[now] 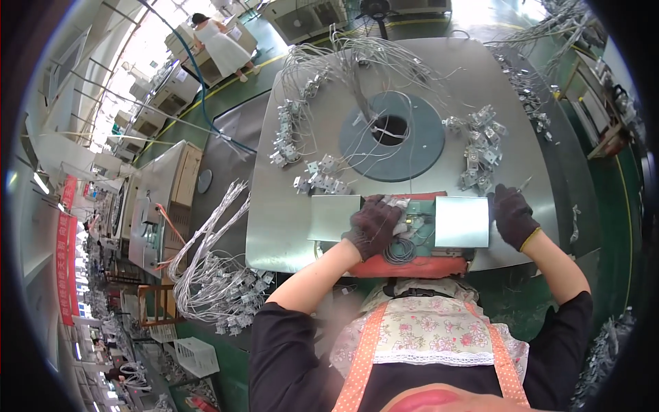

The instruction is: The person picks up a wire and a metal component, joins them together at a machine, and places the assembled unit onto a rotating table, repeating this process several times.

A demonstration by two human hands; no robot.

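The left hand [376, 223], in a dark knitted glove, lies over the middle of a green work fixture [424, 237], its fingers bent down beside a small white piece [401, 203]; whether they grip it cannot be told, as the glove hides the contact. The fixture sits at the near edge of the metal surface [288, 237], with red padding [412, 266] along its near side. A shiny left plate [334, 213] and a shiny right plate [461, 222] flank its middle, and a coil of thin grey cable [399, 252] lies just below the left hand.

The right hand [515, 216], gloved alike, is just beside the right plate, fingers curled; a slim pale thing [526, 183] juts out past them, but whether they hold it is unclear.

Beyond the fixture, a blue-grey disc [427, 147] with a dark central hole takes up the middle of the surface, loose cables [353, 75] trailing across it. Connectors crowd both flanks: a left cluster [322, 177] near the left plate and a right cluster [479, 154] just above the right hand. To the left, a thick cable bundle [220, 292] hangs near a white basket [197, 356]. Far off, a person in white [221, 48] leans over a bench.
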